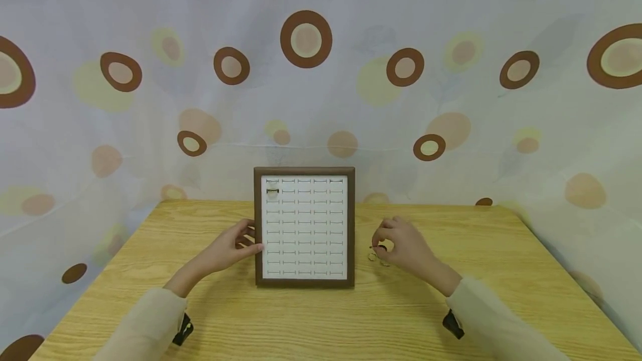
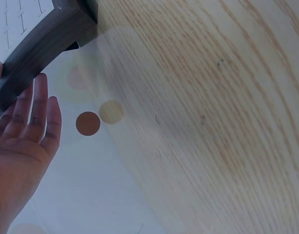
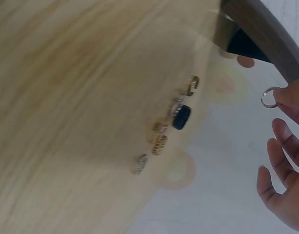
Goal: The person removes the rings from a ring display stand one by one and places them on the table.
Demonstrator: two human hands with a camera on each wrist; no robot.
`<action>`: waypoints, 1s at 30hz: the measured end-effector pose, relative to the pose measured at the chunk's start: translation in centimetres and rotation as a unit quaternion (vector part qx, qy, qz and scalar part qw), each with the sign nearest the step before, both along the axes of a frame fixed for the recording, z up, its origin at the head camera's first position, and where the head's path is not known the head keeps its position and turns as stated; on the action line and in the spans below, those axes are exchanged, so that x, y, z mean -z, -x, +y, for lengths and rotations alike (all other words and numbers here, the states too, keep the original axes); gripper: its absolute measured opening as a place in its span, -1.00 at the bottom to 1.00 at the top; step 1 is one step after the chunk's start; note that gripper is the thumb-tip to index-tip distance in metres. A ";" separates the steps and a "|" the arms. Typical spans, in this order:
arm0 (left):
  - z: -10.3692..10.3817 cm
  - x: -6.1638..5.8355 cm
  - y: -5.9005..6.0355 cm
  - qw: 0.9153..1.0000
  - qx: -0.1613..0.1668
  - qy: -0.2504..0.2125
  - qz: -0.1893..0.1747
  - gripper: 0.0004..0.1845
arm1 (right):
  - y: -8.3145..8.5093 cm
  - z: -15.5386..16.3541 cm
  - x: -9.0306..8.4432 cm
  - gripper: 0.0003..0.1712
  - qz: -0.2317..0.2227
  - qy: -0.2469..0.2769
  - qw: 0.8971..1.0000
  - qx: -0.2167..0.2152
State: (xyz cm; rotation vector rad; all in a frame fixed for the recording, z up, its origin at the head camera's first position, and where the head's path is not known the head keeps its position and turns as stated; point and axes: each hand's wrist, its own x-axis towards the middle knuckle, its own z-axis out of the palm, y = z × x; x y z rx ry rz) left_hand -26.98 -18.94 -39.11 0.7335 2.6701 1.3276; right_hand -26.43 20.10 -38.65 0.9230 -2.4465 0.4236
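A ring display board [image 1: 305, 227] with a brown frame and a white slotted panel stands upright on the table. My left hand [image 1: 230, 247] grips its left edge, thumb on the front and fingers at the side and behind; the left wrist view shows the same hand [image 2: 25, 131] at the dark frame. A dark ring [image 1: 272, 191] sits in the left column's second slot. Right of the board, my right hand [image 1: 403, 244] pinches a thin silver ring [image 3: 266, 99] between thumb and forefinger, its other fingers [image 3: 281, 158] spread. Below it lie loose rings, including a wide black ring [image 3: 181, 117].
More loose rings, such as a gold ring [image 3: 159, 145] and a silver ring [image 3: 141, 164], lie in a row on the wooden table [image 1: 301, 322]. A patterned cloth [image 1: 331, 105] hangs behind the table and at both sides. Black straps [image 1: 453, 325] are on both wrists.
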 end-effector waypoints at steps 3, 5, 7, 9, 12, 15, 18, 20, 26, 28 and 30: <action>0.1 0.0 0.0 1.000 0.000 -0.001 0.000 -0.43 | -0.2 0.2 0.7 -0.81 -0.029 -0.025 0.999 0.005; 0.1 0.0 0.0 1.000 -0.002 0.001 0.000 -0.43 | -0.2 0.3 1.1 -0.82 -0.049 -0.041 0.998 0.009; 0.1 0.1 0.1 1.000 -0.003 0.003 0.000 -0.44 | -0.3 0.4 1.5 -0.82 -0.063 -0.057 0.996 0.012; 0.1 0.2 0.1 1.000 -0.004 0.004 0.000 -0.45 | -0.3 0.5 2.0 -0.82 -0.075 -0.067 0.995 0.011; 0.1 0.3 0.1 1.000 -0.006 0.001 -0.001 -0.46 | -0.2 0.5 2.5 -0.83 -0.096 -0.072 0.993 0.011; 0.2 0.3 0.1 1.000 -0.009 0.002 0.000 -0.46 | -0.2 0.6 2.8 -0.81 -0.108 -0.074 0.991 0.013; 0.1 0.2 0.1 1.000 -0.007 0.005 0.003 -0.46 | -0.2 0.6 2.9 -0.80 -0.110 -0.079 0.991 0.014; 0.1 0.2 0.1 1.000 -0.005 0.004 0.003 -0.45 | -0.2 0.5 2.9 -0.80 -0.115 -0.082 0.990 0.014; 0.6 -1.1 -0.9 1.000 -0.010 0.011 -0.002 -0.48 | -0.1 0.6 3.2 -0.81 -0.125 -0.086 0.988 0.016; 0.4 -0.7 -0.6 1.000 -0.012 0.011 -0.003 -0.46 | 0.0 0.6 3.3 -0.82 -0.128 -0.085 0.988 0.014; 0.1 -0.1 -0.1 1.000 -0.010 0.007 -0.003 -0.44 | 0.0 0.7 3.4 -0.82 -0.132 -0.084 0.988 0.009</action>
